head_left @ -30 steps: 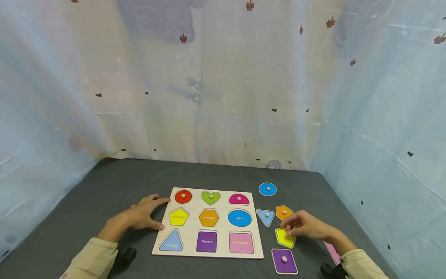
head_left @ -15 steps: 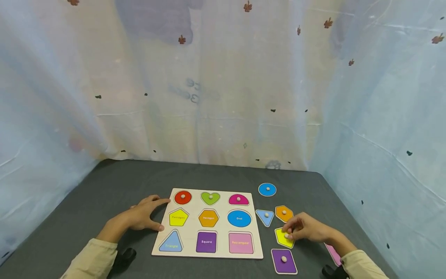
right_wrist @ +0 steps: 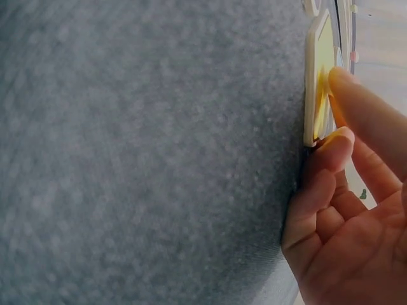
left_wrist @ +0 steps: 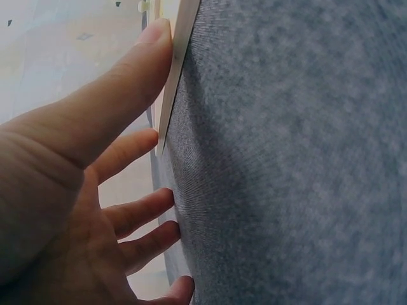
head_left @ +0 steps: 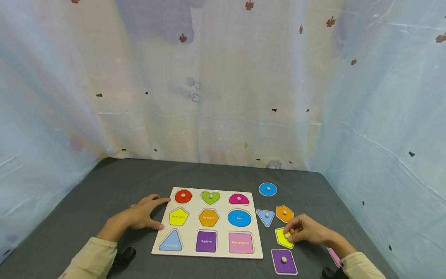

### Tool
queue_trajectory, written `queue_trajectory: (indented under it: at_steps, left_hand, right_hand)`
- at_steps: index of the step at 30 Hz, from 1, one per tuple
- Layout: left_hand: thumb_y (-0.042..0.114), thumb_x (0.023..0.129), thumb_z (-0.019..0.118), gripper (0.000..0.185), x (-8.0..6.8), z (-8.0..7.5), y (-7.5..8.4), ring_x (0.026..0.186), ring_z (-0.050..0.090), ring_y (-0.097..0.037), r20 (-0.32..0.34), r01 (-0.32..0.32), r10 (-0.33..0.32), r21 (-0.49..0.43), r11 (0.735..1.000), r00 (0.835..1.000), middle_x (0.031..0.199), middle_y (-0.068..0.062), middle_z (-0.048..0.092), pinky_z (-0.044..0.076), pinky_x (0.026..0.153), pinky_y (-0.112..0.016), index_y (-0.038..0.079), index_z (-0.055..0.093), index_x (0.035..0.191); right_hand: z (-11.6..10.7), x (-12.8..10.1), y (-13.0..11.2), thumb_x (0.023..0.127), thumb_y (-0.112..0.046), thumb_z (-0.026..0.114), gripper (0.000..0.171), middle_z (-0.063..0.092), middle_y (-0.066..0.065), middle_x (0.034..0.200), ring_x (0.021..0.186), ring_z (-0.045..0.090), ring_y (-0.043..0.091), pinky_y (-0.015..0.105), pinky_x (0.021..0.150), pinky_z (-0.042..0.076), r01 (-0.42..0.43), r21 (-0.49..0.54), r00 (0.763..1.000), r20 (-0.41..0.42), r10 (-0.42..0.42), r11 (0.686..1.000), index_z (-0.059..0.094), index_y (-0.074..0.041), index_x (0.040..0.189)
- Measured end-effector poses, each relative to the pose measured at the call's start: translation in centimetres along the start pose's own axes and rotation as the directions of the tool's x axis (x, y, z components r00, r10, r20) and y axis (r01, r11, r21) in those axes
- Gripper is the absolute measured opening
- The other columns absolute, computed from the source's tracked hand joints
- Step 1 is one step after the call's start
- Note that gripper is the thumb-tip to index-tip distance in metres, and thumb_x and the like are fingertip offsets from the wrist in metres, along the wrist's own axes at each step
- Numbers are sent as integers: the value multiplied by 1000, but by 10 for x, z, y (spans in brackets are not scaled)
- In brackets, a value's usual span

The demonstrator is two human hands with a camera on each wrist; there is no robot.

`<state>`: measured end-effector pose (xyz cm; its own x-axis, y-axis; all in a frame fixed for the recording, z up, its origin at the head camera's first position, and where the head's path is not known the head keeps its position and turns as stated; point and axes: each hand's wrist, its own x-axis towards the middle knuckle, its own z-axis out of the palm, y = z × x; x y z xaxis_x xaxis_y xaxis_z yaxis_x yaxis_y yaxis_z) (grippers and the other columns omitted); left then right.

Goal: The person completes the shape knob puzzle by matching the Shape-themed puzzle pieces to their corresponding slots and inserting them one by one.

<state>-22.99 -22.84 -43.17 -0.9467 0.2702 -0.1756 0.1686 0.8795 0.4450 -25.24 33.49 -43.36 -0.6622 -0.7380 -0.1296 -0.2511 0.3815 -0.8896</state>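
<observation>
Right hand (head_left: 306,229) slid nearer, pinching yellow pentagon (head_left: 283,238); left hand (head_left: 143,214) flat beside "Pentagon" board (head_left: 209,254)

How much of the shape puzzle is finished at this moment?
Done: the red circle, green heart and pink semicircle sit in the puzzle board. In hand: the right hand touches the yellow pentagon piece; the left hand rests at the board's edge. Left: six open slots; blue, orange, purple and pink pieces lie loose beside the board.
</observation>
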Motion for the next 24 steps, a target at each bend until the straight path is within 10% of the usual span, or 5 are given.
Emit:
queue_trajectory:
  at_steps: [24]
  left_hand:
    - [44, 71, 89, 97, 1, 0, -1, 140, 33, -55, 5, 4, -4, 11, 1000, 1000, 154, -30, 34, 23, 100, -86, 17, 43, 153]
  right_hand:
    - [6, 2, -4, 93, -3, 69, 14, 47, 33, 71, 65, 48, -4, 16, 57, 43, 68, -89, 995, -62, -73, 994, 73, 8, 99]
